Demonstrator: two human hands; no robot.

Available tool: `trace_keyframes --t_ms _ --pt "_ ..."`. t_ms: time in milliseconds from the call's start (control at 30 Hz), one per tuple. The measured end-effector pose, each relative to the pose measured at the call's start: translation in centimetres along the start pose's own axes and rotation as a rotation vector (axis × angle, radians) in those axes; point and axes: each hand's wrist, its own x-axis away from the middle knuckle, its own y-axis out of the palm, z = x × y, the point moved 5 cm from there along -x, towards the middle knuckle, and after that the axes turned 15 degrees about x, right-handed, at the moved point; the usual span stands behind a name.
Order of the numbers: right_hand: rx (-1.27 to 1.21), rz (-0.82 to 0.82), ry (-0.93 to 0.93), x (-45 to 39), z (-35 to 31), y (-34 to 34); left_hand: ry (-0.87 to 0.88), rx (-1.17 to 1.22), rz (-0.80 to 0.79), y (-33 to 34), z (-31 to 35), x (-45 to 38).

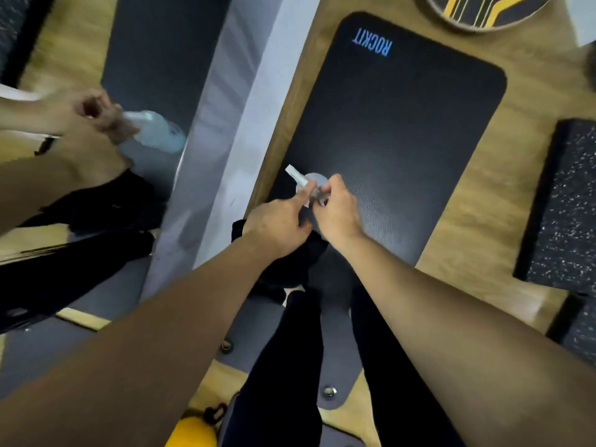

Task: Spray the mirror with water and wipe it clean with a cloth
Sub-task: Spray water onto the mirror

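Below the head camera, looking straight down, two bare forearms reach forward over a black rubber exercise mat lying on a wooden floor. Both hands meet at a small clear plastic spray bottle with a white nozzle, held just above the mat. The left hand has its fingers curled against the bottle while also gripping a dark cloth bunched beneath the palm, probably so the cloth stays ready for wiping. The right hand pinches the bottle's top, fingers clenched around it, which looks like steadying or adjusting the nozzle before spraying. To the left, a tall mirror in a pale grey frame stands just beside the mat; its glass shows the same hands and bottle reflected. Motion blur softens the finer detail. Further right lies a black speckled foam block, and a round yellow-and-black board sits at the top edge.
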Motion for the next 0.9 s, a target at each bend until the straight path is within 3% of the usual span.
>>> trace_keyframes --t_ms 333,500,667,900 --pt "-0.035 -0.017 0.003 -8.8 1.1 9.9 -0.043 0.082 0.101 4.5 -8.2 -9.0" --pt "-0.07 -0.064 0.029 -11.1 2.3 12.9 -0.047 0.077 0.072 6.1 -10.0 -11.1" --pt "-0.123 -0.072 0.035 -11.5 2.3 13.6 -0.032 0.116 0.063 6.1 -9.9 -11.2" --pt "-0.128 -0.202 0.09 -8.8 2.1 10.9 -0.07 0.093 0.085 3.7 -7.6 -8.4"
